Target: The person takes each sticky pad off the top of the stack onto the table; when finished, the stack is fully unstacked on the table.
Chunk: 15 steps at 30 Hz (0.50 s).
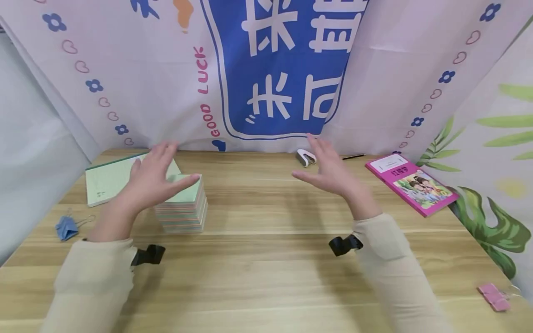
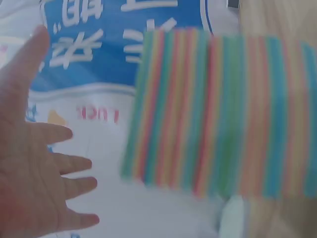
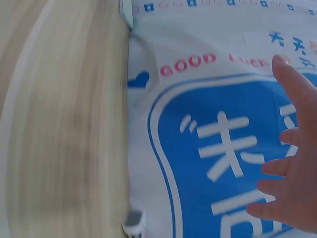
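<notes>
A tall stack of coloured paper (image 1: 181, 215), green on top with pastel layers down its sides, stands on the left half of the table. My left hand (image 1: 146, 181) is raised beside it, fingers spread, the thumb overlapping the stack's top in the head view. In the left wrist view the striped side of the stack faces that hand (image 2: 29, 183), with a gap between them. My right hand (image 1: 331, 171) hovers over the table on the right with its fingers apart, holding nothing. Its nearest thing in the head view is a small white and grey stapler (image 1: 306, 157).
Behind the stack lies a pale green notepad (image 1: 110, 178). A blue binder clip (image 1: 66, 227) sits at the left, a pink one (image 1: 494, 297) at the front right. At the back right are a black pen (image 1: 354, 157) and a pink book (image 1: 412, 185). A printed cloth (image 1: 166, 92) hangs behind.
</notes>
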{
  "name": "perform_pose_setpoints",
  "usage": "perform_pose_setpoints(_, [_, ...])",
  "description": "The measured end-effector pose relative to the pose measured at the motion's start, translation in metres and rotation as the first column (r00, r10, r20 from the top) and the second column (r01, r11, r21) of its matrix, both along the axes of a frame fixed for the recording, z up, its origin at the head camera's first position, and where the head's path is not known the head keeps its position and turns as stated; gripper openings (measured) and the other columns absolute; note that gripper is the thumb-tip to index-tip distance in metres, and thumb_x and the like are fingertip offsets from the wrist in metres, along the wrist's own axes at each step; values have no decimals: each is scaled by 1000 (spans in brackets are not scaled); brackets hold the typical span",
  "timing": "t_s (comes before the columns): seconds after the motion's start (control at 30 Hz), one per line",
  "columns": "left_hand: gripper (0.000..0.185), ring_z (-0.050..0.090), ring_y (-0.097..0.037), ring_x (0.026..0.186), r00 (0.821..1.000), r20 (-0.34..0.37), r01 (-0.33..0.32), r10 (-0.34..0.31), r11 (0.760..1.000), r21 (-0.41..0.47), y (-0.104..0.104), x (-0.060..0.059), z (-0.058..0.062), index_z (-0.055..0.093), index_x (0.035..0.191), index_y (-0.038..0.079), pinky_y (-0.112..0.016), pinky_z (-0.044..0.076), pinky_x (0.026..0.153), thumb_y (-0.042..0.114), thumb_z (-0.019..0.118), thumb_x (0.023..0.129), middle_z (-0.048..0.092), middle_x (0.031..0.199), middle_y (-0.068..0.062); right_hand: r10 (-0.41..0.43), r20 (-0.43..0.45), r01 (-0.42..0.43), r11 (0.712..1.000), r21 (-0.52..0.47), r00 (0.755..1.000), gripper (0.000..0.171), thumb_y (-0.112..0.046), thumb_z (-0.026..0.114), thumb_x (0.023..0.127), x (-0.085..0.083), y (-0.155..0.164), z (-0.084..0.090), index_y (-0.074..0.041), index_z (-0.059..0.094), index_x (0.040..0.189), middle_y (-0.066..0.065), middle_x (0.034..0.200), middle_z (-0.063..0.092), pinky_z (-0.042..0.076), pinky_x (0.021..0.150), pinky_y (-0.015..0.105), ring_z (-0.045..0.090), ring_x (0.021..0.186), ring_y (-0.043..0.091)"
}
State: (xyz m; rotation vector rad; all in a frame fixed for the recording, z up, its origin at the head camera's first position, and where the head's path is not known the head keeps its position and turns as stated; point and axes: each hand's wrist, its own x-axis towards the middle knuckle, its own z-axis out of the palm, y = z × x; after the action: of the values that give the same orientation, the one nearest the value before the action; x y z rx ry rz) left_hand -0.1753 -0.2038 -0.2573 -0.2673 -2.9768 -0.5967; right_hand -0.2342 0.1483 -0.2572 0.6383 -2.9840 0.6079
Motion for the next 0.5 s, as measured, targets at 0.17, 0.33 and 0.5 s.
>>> perform_pose_setpoints(0.17, [96, -3, -32, 127, 999, -23, 30, -24, 960, 277, -31, 10, -22, -4, 139, 14, -57, 6, 95, 40, 63, 75, -3, 142, -14, 128, -52, -135, 978, -160, 990, 92, -54, 58, 72, -3, -42, -17, -19, 7, 140, 4, 143, 8, 10, 101, 40, 4, 128, 18])
perform_pose_setpoints(0.33, [100, 1, -37, 125, 990, 110, 28, -88, 890, 455, -50, 11, -52, -9, 138, 19, -58, 11, 93, 31, 67, 75, -3, 142, -17, 238, 104, -186, 913, -362, 966, 95, -49, 67, 68, 0, -93, -37, -21, 11, 139, -1, 142, 12, 17, 99, 36, 14, 126, 14])
perform_pose_setpoints(0.5, [98, 8, -35, 125, 962, 202, 33, -184, 812, 583, -55, 3, -79, -8, 139, 17, -54, 11, 96, 24, 67, 75, 4, 140, -20, 360, 293, -162, 831, -532, 886, 95, -39, 72, 67, 5, -143, -57, -25, 12, 139, -3, 141, 15, 21, 97, 39, 20, 125, 17])
